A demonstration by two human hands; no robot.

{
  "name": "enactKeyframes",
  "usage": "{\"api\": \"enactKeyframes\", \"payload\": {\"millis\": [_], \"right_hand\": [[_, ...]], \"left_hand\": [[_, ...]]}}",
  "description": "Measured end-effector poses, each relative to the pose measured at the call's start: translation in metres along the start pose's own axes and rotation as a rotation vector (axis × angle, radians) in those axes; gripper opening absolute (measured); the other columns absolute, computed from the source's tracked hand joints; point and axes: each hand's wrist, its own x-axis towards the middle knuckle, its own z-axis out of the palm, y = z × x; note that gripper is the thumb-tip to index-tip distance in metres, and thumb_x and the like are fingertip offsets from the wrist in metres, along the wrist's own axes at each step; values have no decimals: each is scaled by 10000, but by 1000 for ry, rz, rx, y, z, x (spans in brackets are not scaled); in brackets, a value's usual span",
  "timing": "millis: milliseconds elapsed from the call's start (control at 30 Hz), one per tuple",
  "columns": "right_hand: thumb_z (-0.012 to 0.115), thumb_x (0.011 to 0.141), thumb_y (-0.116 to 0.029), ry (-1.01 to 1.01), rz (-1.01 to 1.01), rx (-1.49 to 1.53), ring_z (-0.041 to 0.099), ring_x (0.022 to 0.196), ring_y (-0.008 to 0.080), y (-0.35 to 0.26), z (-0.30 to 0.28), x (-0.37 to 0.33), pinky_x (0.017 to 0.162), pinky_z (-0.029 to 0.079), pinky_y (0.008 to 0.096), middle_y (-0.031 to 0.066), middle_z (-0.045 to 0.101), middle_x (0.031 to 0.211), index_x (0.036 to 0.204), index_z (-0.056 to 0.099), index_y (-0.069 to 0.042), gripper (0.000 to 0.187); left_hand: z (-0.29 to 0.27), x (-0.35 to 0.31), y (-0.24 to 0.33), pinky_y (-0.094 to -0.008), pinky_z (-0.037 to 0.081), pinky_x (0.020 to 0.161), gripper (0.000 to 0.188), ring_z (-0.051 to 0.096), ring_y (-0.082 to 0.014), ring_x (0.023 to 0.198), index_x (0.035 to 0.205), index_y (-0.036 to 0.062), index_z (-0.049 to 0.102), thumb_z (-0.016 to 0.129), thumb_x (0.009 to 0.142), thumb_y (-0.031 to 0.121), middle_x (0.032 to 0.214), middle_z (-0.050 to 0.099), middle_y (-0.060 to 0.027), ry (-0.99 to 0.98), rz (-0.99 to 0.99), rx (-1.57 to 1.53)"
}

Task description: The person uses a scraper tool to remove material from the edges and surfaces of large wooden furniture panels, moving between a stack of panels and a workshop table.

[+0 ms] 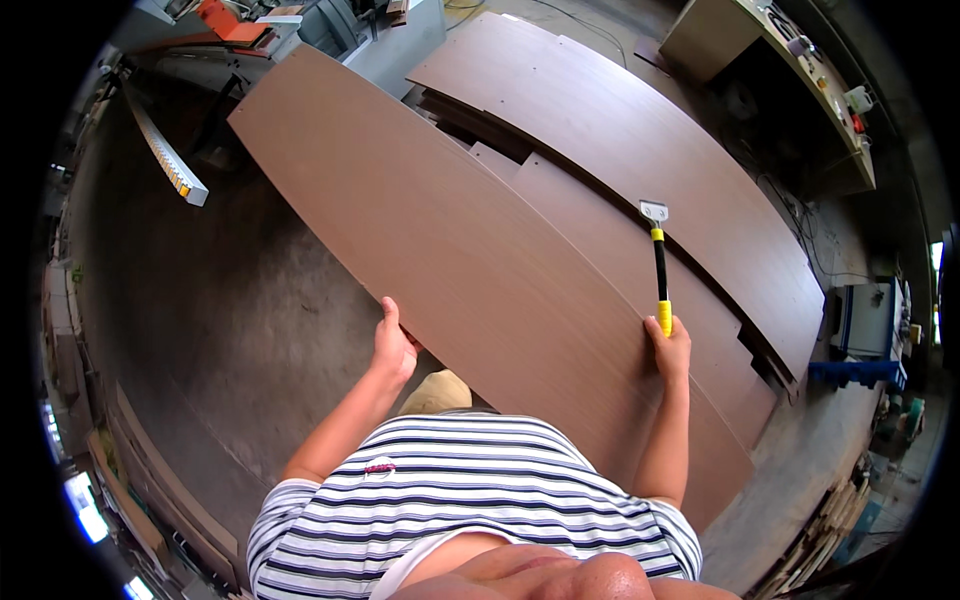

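Observation:
A long brown wood-grain panel (440, 240) lies slantwise in front of me, from the far left to the near right. My left hand (396, 348) grips its left edge, thumb upright beside the edge and the other fingers mostly hidden below it. In my right hand (672, 350) is a scraper (660, 265) with a black and yellow handle and a wide metal head that points away from me. That hand is at the panel's right edge, fingers wrapped round the yellow grip. Beyond lies a stack of similar brown panels (640, 150), their edges unevenly lined up.
A grey machine with an orange part (225, 22) stands at the far left, with a long pale rail (165, 155) nearby. A wooden workbench (800, 90) holds small items at the far right. Cables (800, 215) run along the floor. Boards (825, 530) lie stacked at the near right.

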Motion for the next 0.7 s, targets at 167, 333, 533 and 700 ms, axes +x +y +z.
{"api": "enactKeyframes", "payload": {"millis": [167,333,533,700], "right_hand": [[727,807,-399,25,40,-82,629,733,356,70,-38,38,681,478,423,184,654,770,875,584,-18,413],[721,797,-394,88,42,-230,641,802,413,130,-89,102,696,483,475,188,668,815,886,561,-46,393],[710,809,-402,59,0,-343,641,797,414,182,-112,171,680,480,484,184,667,804,908,549,-59,391],[689,844,-420,85,-57,-257,626,751,432,274,-86,224,641,467,507,197,657,780,934,524,-81,388]], "left_hand": [[52,24,-86,-440,459,958,572,560,-242,1157,1285,86,479,381,982,561,1255,580,-88,25,-71,29],[124,51,-185,-482,448,979,635,562,-288,1151,1299,42,483,277,1005,566,1258,583,-128,-28,-177,22],[157,103,-300,-493,420,1003,654,533,-294,1178,1337,50,451,219,1012,567,1328,537,-125,-48,-313,-9],[178,129,-342,-521,395,1038,653,498,-335,1239,1369,23,410,222,1020,543,1375,495,-172,-67,-290,-3]]}}
